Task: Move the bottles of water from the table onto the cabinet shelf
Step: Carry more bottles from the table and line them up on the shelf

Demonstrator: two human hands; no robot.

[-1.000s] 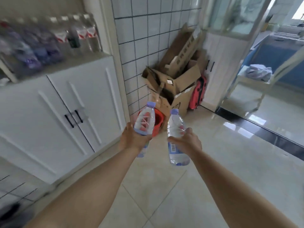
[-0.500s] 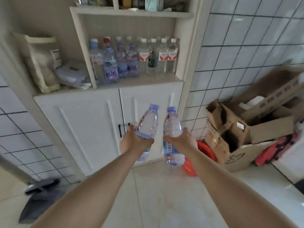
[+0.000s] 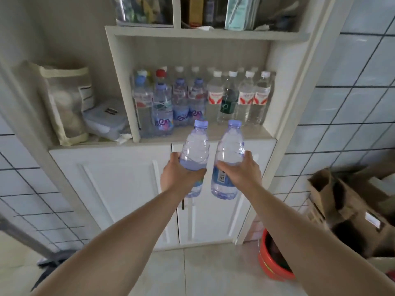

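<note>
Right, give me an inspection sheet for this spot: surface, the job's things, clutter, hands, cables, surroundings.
Surface: cabinet shelf, bare strip along its front edge, bottles behind.
Job's things: left bottle and right bottle, purple caps, both upright in the air in front of the shelf, neither set down yet.
Clutter: shelf bottles standing in rows; cloth bag and plastic container in the bay to the left.
Hands: left hand grips the left bottle; right hand grips the right bottle.
Cables: nothing seen.
Surroundings: white cabinet doors shut below; cardboard boxes and red bucket on the floor to the right; tiled walls.
</note>
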